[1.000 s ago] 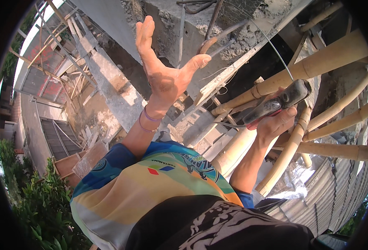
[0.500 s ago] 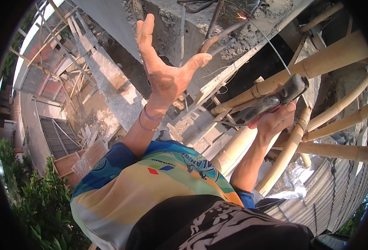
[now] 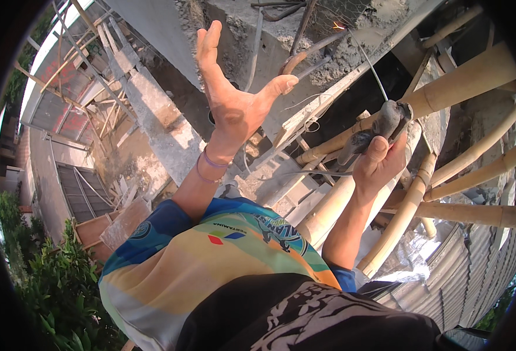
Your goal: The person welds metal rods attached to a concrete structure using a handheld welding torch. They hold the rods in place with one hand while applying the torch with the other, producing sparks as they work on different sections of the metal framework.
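Observation:
My right hand [image 3: 381,165] grips a dark welding electrode holder [image 3: 390,120]. A thin welding rod [image 3: 370,63] runs up from its jaws. The rod's upper end meets the end of a bent steel bar [image 3: 319,45], where a small orange glow [image 3: 339,26] shows. Raised to the left of the bars, my left hand [image 3: 234,111] is empty, fingers up and thumb spread toward the bar. Whether the thumb touches the bar, I cannot tell.
Rough concrete [image 3: 229,52] with protruding bars stands ahead. Thick bamboo poles [image 3: 468,79] cross on the right, above corrugated sheets [image 3: 463,275]. A narrow concrete beam [image 3: 158,111] runs along the left, with leafy plants [image 3: 65,286] lower down. A cable [image 3: 305,173] trails from the holder.
My right hand has shifted left and turned the electrode holder, so the rod stands steeper, its tip still at the glow. My left hand has barely moved.

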A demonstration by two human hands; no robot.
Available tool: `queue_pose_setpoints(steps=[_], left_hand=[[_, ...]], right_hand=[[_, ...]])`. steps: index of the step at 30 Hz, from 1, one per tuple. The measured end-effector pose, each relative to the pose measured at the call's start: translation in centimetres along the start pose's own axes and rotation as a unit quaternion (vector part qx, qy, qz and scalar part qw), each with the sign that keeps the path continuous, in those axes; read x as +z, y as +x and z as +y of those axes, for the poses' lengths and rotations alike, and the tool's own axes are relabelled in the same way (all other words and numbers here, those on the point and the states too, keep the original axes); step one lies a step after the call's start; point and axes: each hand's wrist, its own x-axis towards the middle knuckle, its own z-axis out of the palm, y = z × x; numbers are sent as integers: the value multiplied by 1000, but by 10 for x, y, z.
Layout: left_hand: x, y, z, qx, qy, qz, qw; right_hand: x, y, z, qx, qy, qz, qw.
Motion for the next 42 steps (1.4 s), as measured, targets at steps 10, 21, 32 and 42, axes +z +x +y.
queue_pose_setpoints(steps=[10,21,32,42], left_hand=[[-2,2,3,-16,-2,8,1000],[-3,3,3,-16,12,6,1000],[-2,2,-3,13,1,9,1000],[-2,1,-5,25,-11,1,1000]], right_hand=[[6,-3,4,-13,38,14,999],[-1,2,-6,49,226,50,972],[7,-1,4,38,111,36,992],[6,-1,3,47,116,21,992]])
